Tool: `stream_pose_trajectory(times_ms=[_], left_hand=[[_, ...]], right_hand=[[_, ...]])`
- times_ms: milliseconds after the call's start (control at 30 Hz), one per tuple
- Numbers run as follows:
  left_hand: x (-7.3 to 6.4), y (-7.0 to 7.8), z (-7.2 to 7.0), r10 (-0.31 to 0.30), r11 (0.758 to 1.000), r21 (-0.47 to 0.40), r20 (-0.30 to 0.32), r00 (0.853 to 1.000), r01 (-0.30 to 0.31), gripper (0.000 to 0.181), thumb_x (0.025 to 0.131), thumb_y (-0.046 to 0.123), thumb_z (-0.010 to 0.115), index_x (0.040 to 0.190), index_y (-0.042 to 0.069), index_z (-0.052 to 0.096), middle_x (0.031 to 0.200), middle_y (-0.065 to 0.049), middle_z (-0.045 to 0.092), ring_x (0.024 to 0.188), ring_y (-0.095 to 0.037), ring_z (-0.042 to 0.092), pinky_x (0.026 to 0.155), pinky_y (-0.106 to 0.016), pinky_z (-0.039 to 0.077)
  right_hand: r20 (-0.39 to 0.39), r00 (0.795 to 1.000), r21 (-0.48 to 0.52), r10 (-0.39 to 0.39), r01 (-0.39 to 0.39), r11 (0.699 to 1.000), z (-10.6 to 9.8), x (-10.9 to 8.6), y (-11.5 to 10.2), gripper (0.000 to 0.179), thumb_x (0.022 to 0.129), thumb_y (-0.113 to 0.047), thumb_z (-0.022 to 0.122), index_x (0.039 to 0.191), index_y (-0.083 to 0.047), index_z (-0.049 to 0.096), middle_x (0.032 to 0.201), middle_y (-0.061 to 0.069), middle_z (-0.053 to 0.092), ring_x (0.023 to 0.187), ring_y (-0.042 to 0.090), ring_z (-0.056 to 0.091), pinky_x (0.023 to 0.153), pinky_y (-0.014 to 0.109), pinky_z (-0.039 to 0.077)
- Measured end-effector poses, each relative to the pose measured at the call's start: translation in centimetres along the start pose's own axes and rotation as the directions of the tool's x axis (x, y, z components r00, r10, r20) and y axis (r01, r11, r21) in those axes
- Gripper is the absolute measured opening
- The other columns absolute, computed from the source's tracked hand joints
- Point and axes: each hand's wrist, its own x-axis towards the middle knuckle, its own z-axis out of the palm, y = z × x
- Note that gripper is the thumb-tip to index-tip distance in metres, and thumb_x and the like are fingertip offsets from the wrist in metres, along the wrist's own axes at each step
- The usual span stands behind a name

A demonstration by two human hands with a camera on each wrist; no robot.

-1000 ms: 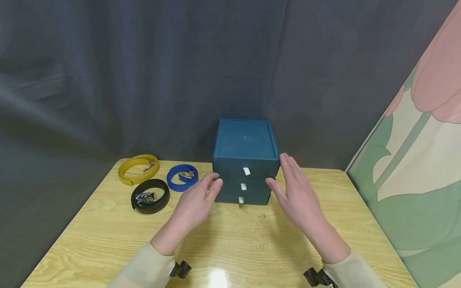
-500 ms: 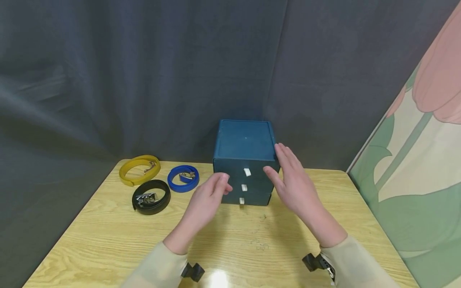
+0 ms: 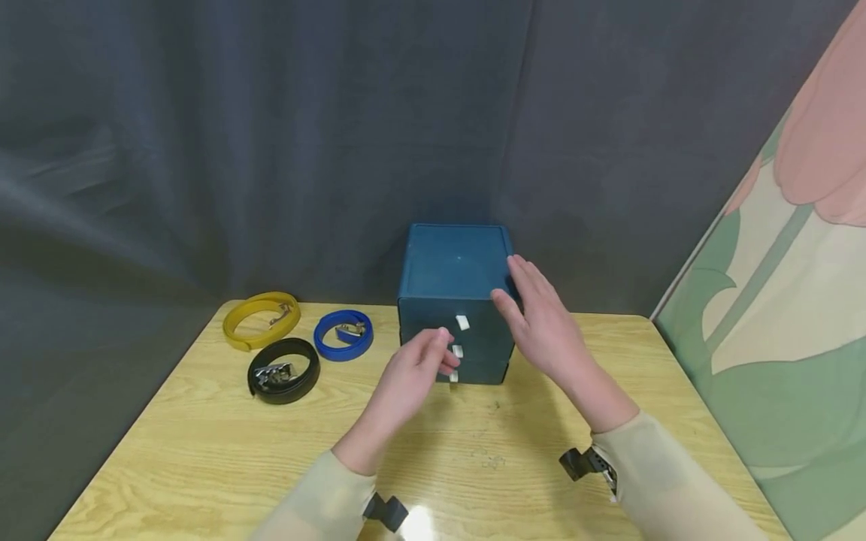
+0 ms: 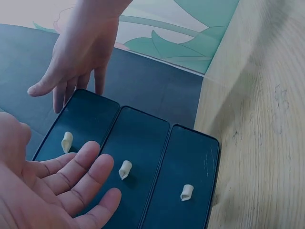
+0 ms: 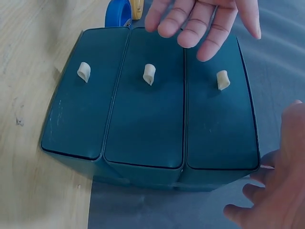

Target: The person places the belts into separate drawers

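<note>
A dark teal drawer box with three stacked drawers stands at the back of the table. Each drawer front bears a small white pull tab, like the top tab and the bottom tab. My left hand hovers before the drawer fronts, fingers loosely bent, holding nothing; in the head view it overlaps the lower left of the box. Along the top right edge of the box, my right hand reaches with straight fingers and thumb apart. Its fingertips lie right at that edge, and the palm holds nothing.
Left of the box lie three coiled belts: a yellow belt, a blue belt and a black belt with metal buckles. A dark curtain hangs behind the wooden table. A floral cloth borders the right side.
My left hand has moved right, from beside the box to in front of its drawers. My right hand has shifted up and left to the box's top right edge. The belts have stayed put.
</note>
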Motion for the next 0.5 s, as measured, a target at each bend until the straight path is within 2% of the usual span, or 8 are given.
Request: stream_pose_trajectory(times_ms=[167,500], left_hand=[[0.5,0.1,0.8,-0.011,1.0,-0.022,0.003,1.0,0.011,0.06,0.116,0.062,0.04,0.139,0.014,0.069,0.107,0.005,0.075,0.101,-0.016,0.072,0.104,-0.051,0.056],[1.6,-0.5,2.7,-0.035,0.986,-0.164,0.038,0.999,0.04,0.063,0.118,0.057,0.04,0.139,0.004,0.068,0.105,-0.003,0.078,0.096,-0.02,0.077,0.109,-0.054,0.054]], right_hand=[[0.026,0.999,0.026,0.021,-0.021,0.999,-0.3,1.1,0.5,0.078,0.118,-0.058,0.037,0.177,-0.012,0.017,0.184,0.012,0.015,0.169,0.037,0.013,0.132,0.065,0.019],[0.09,0.996,0.066,0.029,-0.035,0.997,-0.7,3.3,1.1,0.079,0.118,-0.061,0.033,0.178,-0.013,0.016,0.185,0.01,0.01,0.169,0.038,0.011,0.13,0.068,0.017]])
